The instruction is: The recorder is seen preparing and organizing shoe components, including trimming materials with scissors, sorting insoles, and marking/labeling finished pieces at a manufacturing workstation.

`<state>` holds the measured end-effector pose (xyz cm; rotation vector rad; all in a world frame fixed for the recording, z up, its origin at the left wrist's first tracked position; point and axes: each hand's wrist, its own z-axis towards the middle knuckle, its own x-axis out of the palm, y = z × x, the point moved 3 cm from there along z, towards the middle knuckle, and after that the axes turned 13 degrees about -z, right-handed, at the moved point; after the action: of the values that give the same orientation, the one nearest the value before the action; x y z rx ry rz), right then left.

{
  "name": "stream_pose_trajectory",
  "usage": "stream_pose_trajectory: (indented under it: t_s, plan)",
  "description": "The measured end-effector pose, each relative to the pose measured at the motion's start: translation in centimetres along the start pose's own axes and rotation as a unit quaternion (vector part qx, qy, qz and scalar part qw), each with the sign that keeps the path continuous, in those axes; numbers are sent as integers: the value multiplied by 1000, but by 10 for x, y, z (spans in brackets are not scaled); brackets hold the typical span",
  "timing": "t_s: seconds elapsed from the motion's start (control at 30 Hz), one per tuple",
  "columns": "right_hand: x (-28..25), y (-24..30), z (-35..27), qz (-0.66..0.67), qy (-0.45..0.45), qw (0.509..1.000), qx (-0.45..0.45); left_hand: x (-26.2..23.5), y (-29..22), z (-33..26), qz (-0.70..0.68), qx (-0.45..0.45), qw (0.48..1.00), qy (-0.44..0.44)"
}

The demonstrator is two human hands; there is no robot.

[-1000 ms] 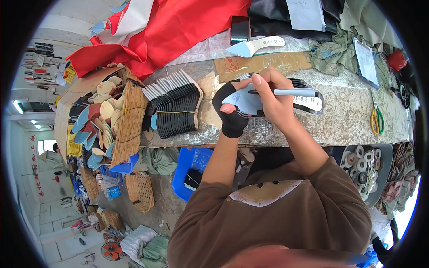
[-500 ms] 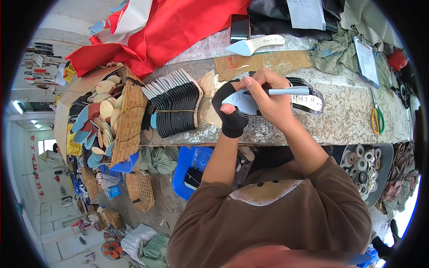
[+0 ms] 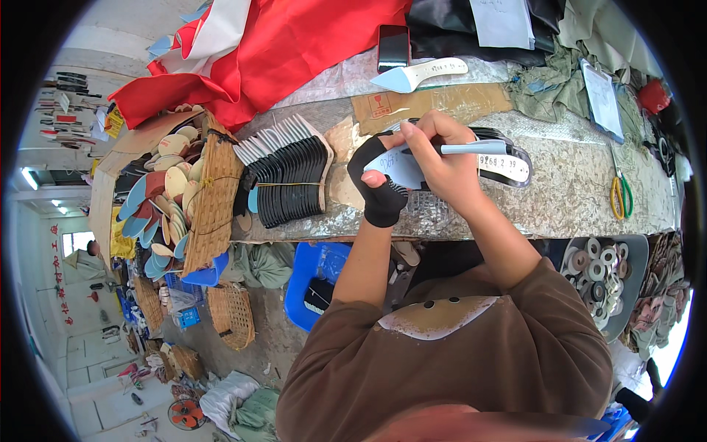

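Note:
My left hand (image 3: 378, 193), in a black fingerless glove, is closed around the toe end of a stack of shoe insoles. Its thumb lies over the top insole (image 3: 401, 171), which is pale blue with handwritten marks. A white heel part (image 3: 504, 169) with printed marks and a black edge pokes out to the right of my hands. My right hand (image 3: 451, 163) pinches a pale pen (image 3: 465, 149), its tip end over the blue face; the fingers hide the exact contact. Left of my hands stands a banded bundle of black and white insoles (image 3: 291, 184).
A single insole (image 3: 423, 75) and a phone (image 3: 394, 48) lie beyond a cardboard strip (image 3: 434, 102). A wicker basket (image 3: 212, 195) of loose insole pieces stands left, beneath red sheet material (image 3: 294, 51). Scissors (image 3: 622, 197) lie right; tape rolls (image 3: 595, 272) fill a grey bin below.
Both hands and the insoles have shifted very slightly left. The pen stays in my right hand over the blue face, and the left hand keeps its hold.

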<state>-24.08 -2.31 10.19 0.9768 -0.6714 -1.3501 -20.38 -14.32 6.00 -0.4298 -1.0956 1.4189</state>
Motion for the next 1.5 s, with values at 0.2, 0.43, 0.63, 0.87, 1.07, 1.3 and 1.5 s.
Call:
stream_pose_trajectory:
  t_s: [0.2,0.43,0.63,0.87,1.07,1.3,1.5]
  plan:
    - [2,-1,1,16,-31,999,-12,-4,7,-4,1,21,999,-28]
    - [0,-2,1,-1,-37,999,-15,2,-4,1,12,-5,1000,-2]
    - [-4,-7,-3,87,69,993,48,4,-6,-2,17,-11,1000,-9]
    - [-53,10,-7,-32,71,997,17,-4,3,-9,-15,-20,1000,-17]
    - [-61,6,-5,-69,75,995,-25,-4,6,-10,-26,-17,999,-17]
    - [-61,7,-14,-71,80,994,36,-3,0,-7,1,-6,1000,-3]
    - [-58,-10,-17,-18,5,999,48,7,-6,-2,52,27,998,25]
